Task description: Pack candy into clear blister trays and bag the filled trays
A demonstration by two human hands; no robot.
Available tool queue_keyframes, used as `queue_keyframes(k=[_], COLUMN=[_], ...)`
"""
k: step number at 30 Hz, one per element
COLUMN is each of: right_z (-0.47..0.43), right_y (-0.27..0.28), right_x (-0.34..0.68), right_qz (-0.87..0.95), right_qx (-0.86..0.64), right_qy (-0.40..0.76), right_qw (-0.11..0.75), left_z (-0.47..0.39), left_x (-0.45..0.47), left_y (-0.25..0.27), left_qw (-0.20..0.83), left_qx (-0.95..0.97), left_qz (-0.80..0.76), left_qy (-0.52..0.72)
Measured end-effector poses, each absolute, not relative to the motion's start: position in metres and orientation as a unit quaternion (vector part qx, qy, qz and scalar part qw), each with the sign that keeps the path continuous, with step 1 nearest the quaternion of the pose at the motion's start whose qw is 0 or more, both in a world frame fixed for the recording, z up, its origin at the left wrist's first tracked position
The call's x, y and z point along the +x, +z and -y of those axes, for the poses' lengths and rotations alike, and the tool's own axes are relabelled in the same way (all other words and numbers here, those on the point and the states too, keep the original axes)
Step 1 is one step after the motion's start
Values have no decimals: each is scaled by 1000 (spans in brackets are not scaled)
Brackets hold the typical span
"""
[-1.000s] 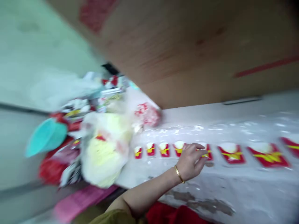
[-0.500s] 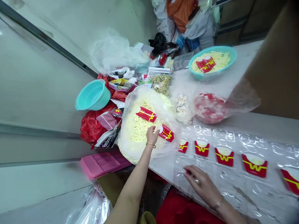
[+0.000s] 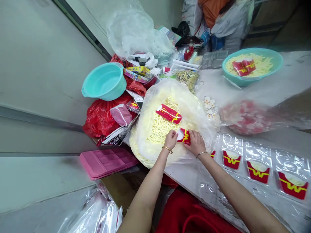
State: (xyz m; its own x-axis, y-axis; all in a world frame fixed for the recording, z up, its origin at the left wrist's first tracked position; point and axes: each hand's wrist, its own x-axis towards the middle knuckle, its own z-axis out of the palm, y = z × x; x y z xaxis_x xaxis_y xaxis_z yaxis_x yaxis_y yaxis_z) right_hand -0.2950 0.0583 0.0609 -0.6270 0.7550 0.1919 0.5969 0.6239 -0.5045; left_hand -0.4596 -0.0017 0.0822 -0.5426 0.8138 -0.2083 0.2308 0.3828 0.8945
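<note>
A stack of red miniature fry cartons (image 3: 186,136) with yellow zigzag marks lies at the front right of the open plastic bag (image 3: 191,113). My right hand (image 3: 196,143) grips its right end. At its white end, my left hand (image 3: 171,139) is closed in a pinch; whatever its fingertips hold is hidden. Just beyond, a second stack of red cartons (image 3: 168,113) rests on many small pale-yellow fry-shaped pieces (image 3: 159,129) inside the bag.
Clear pouches with red cartons (image 3: 258,171) line the table's right front. Behind them are a bag of red and white pieces (image 3: 245,116) and a turquoise basin (image 3: 252,79). Another turquoise basin (image 3: 104,82) sits left, above a pink tray (image 3: 107,161).
My right hand has moved left and forward from above the pouches onto the front carton stack. My left hand stays beside the stack's white end. The view has shifted.
</note>
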Motion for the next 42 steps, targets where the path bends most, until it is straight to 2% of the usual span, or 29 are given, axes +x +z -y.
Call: queue_keyframes(k=[3, 6, 10, 11, 14, 16, 21, 29, 38, 42], right_z=[-66, -63, -44, -39, -27, -21, -17, -26, -22, -21], right_y=[72, 87, 91, 89, 80, 76, 72, 72, 80, 83], right_x=[-303, -315, -327, -329, -333, -336, -339, -345, -357, -366], right_qz=[873, 897, 899, 890, 873, 868, 848, 805, 824, 815], right_qx=[-403, -348, -319, -331, -351, -355, -376, -392, -377, -394], right_qy=[180, 174, 233, 249, 279, 294, 326, 389, 367, 369], right_qw=[206, 212, 189, 190, 193, 186, 183, 215, 212, 210], left_z=[8, 15, 15, 12, -6, -22, -40, 10, 5, 14], left_x=[-481, -489, -501, -509, -540, -559, -574, -558, -546, -519], left_y=[88, 96, 110, 114, 120, 117, 103, 110, 126, 136], left_qw=[319, 346, 380, 349, 171, 106, 184, 340, 369, 388], left_qx=[289, 279, 359, 374, 354, 320, 297, 254, 162, 220], left_qz=[-769, -758, -744, -764, -874, -913, -892, -789, -710, -710], left_qy=[473, 477, 416, 394, 287, 228, 286, 445, 577, 545])
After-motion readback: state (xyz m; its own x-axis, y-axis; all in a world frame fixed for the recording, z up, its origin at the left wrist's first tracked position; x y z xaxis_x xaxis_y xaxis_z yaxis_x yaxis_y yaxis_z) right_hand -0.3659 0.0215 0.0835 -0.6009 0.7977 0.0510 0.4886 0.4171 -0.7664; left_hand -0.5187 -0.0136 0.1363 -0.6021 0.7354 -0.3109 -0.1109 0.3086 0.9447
